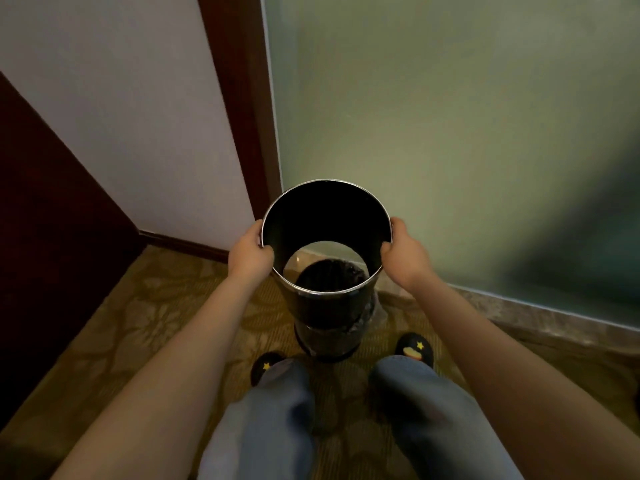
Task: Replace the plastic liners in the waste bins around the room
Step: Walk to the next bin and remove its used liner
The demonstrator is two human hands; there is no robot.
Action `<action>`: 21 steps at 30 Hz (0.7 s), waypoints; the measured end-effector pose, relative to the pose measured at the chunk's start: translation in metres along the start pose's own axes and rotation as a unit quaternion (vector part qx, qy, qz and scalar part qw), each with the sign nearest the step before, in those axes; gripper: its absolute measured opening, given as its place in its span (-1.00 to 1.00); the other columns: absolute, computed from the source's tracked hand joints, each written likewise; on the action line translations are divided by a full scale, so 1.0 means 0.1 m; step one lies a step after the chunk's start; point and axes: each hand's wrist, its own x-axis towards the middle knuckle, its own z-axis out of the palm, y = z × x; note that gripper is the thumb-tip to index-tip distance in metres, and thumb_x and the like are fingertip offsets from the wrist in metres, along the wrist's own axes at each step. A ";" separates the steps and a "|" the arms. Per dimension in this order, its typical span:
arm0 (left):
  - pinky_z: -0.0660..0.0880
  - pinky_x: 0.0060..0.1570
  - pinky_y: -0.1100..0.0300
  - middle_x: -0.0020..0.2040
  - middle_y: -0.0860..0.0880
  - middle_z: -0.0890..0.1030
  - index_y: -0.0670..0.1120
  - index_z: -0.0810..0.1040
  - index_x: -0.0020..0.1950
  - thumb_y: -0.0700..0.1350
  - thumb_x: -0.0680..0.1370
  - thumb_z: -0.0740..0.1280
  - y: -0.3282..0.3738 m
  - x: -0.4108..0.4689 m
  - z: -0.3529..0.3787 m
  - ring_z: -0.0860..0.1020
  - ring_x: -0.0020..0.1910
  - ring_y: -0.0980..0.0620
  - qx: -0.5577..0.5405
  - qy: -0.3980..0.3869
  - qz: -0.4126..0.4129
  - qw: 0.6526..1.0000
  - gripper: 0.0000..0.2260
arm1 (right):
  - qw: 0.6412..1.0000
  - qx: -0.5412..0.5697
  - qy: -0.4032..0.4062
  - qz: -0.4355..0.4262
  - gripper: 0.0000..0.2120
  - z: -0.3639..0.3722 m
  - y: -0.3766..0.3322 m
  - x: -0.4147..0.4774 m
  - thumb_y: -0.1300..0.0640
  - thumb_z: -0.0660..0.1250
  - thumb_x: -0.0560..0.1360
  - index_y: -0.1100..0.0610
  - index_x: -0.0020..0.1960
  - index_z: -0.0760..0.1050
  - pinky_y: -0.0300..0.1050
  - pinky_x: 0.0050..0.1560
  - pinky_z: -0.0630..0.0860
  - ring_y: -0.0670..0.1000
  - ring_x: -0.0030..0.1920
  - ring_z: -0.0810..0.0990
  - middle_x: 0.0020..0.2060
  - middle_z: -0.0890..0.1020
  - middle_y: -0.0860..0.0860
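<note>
Glass panel (450, 116): frosted, greenish; fills the right side behind the bin
Carpet (156, 306): patterned, yellow-brown; the person's knees in jeans and two dark slippers (414, 349) over it
Outer shell (325, 216): black tube with a metal rim, open at both ends; held tilted above the inner bin, its lower end around the bin's top
Inner bin (327, 341): on the carpet between the slippers; crinkled plastic liner (346, 271) seen through the shell
Left hand (247, 251): thumb hooked over the rim's left edge, fingers outside; gripping
Right hand (403, 252): same clasp on the right edge

head view, looking steeply down, close range
</note>
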 end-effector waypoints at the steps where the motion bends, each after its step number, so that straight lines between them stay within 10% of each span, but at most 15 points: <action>1: 0.43 0.06 0.13 0.26 -0.09 0.52 -0.03 0.35 0.45 -0.32 0.57 0.21 -0.01 -0.03 -0.10 0.48 0.24 -0.10 -0.003 0.010 0.002 1.000 -0.54 | 1.000 0.004 0.003 -0.008 -0.56 -0.01 -0.09 -0.05 0.24 0.07 0.57 0.09 0.44 0.18 0.00 -0.13 0.39 0.25 -0.09 0.52 0.01 0.59 0.25; 7: 0.57 0.08 -0.09 0.18 -0.07 0.58 0.07 0.28 0.49 -0.27 0.58 0.23 -0.34 -0.12 -0.73 0.59 0.09 -0.09 -0.031 0.080 -0.015 0.996 -0.49 | 0.998 0.029 -0.007 -0.046 -0.54 0.29 -0.69 -0.25 0.24 0.11 0.60 0.10 0.47 0.13 -0.04 -0.10 0.35 0.30 0.02 0.55 0.05 0.57 0.27; 16: 0.30 0.16 0.31 0.31 -0.03 0.53 0.02 0.34 0.47 -0.30 0.55 0.22 -1.34 0.15 -1.18 0.48 0.28 -0.03 0.035 0.159 -0.056 0.985 -0.50 | 0.995 0.040 -0.085 -0.045 -0.56 1.55 -1.18 0.03 0.26 0.16 0.58 0.13 0.44 0.16 -0.03 -0.04 0.38 0.32 0.10 0.56 0.12 0.57 0.27; 21: 0.50 0.18 0.05 0.24 -0.02 0.56 0.04 0.34 0.46 -0.26 0.59 0.20 -2.03 0.40 -1.00 0.55 0.18 -0.05 0.027 0.138 -0.118 0.983 -0.55 | 0.991 0.048 -0.120 -0.018 -0.54 2.30 -1.04 0.24 0.25 0.18 0.58 0.08 0.44 0.18 0.02 0.06 0.45 0.27 0.11 0.57 0.14 0.59 0.21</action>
